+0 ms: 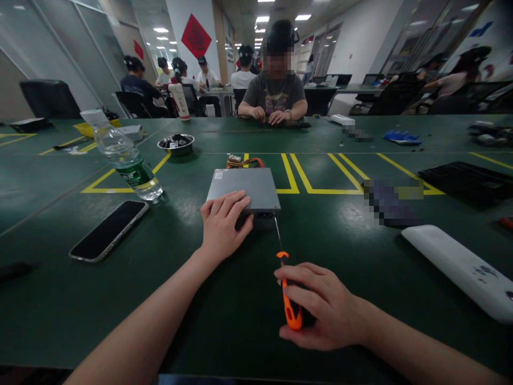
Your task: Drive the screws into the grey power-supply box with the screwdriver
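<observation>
A grey metal computer power supply (258, 184) lies flat on the green table, its bundle of coloured cables (250, 162) behind it. Holding its near left corner is my left hand (224, 224), with the fingers across the top and the thumb against the front side. My right hand (324, 305) is closed around the orange and black handle of a screwdriver (287, 299). The screwdriver's shaft points away from me, and its tip meets the near side of the power supply close to the right corner. Exactly what the tip touches is too small to make out.
Left of the power supply are a phone (110, 230), a tilted-looking water bottle (128, 160) and a metal bowl (176, 144) of small parts. A white long object (460, 270) and a black panel (468, 181) lie at right. A person (274, 96) sits opposite.
</observation>
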Motion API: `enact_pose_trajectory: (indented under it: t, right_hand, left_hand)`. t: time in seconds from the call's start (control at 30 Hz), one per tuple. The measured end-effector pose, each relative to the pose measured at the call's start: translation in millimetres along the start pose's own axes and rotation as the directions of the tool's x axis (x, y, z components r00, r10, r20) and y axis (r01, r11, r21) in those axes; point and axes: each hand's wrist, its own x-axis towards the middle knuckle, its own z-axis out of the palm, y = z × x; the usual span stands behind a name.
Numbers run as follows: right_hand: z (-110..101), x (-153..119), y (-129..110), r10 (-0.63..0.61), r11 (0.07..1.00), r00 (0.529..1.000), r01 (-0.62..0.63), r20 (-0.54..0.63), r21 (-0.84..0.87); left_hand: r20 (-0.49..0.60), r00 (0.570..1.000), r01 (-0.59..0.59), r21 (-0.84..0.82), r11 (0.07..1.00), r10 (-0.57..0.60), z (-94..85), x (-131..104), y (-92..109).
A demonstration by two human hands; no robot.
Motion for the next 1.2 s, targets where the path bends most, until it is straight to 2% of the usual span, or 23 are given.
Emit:
enact_pose_trajectory:
  t: [0.07, 0.13, 0.27, 0.33, 0.47, 0.6, 0.67, 0.83, 0.9, 1.0, 1.1, 1.2]
  right_hand:
    - [-2.1, 1.2, -0.6, -0.020, 1.000, 0.998, 0.021, 0.067, -0.023]
    - [-2.9, 2.7, -0.9, -0.037, 0.997, 0.996, 0.043, 0.085, -0.061]
    - [-0.5, 2.1, 0.1, -0.046, 0.995, 0.997, 0.041, -0.055, -0.096]
    - [0.5, 0.3, 0.5, -0.029, 0.996, 0.996, 0.022, -0.084, -0.081]
    - [-2.2, -0.8, -1.3, 0.007, 0.998, 1.000, -0.008, -0.015, -0.064]
    - [-6.4, 4.6, -3.9, -0.004, 0.995, 0.996, 0.013, 0.089, -0.102]
    - [-6.5, 7.3, -3.8, -0.025, 0.993, 0.996, 0.034, 0.081, -0.114]
    - [-1.7, 5.4, -1.3, -0.024, 0.999, 0.999, 0.022, -0.033, -0.043]
    - [-0.1, 2.8, -1.3, 0.003, 1.000, 1.000, -0.003, -0.016, -0.020]
    - [0.0, 1.3, -2.3, 0.026, 1.000, 0.997, -0.026, 0.068, 0.001]
    - [-2.4, 4.1, -3.6, -0.010, 0.999, 0.989, 0.015, 0.148, -0.035]
    - [-4.2, 7.2, -4.5, -0.050, 0.995, 0.994, 0.058, 0.097, -0.080]
  left_hand:
    - [0.002, 1.000, 0.001, -0.001, 1.000, -0.001, 0.1, 0.1, -0.2]
    - [0.005, 1.000, 0.005, -0.005, 1.000, -0.005, 0.2, 0.3, -0.4]
    - [0.008, 1.000, 0.007, -0.007, 1.000, -0.006, -0.3, 0.8, -0.1]
    - [0.007, 1.000, 0.001, -0.001, 1.000, -0.001, -0.9, 0.7, 0.3]
    - [0.014, 1.000, 0.003, -0.006, 1.000, -0.003, -1.5, -0.2, 0.2]
    - [0.015, 1.000, 0.013, -0.019, 1.000, -0.013, -1.0, -0.4, -0.5]
    - [0.013, 1.000, 0.011, -0.018, 1.000, -0.011, -1.3, 0.0, -0.5]
    - [0.013, 1.000, -0.004, -0.014, 1.000, 0.004, -2.3, 0.7, -0.4]
    - [0.009, 1.000, -0.001, -0.015, 1.000, 0.001, -2.0, 0.5, -0.5]
    - [0.008, 1.000, 0.004, -0.019, 1.000, -0.003, -1.4, 0.1, -0.4]
    - [0.011, 1.000, 0.006, -0.022, 1.000, -0.006, -1.3, 0.1, -0.4]
    - [0.022, 1.000, 0.009, -0.023, 1.000, -0.009, -1.7, 0.2, -0.4]
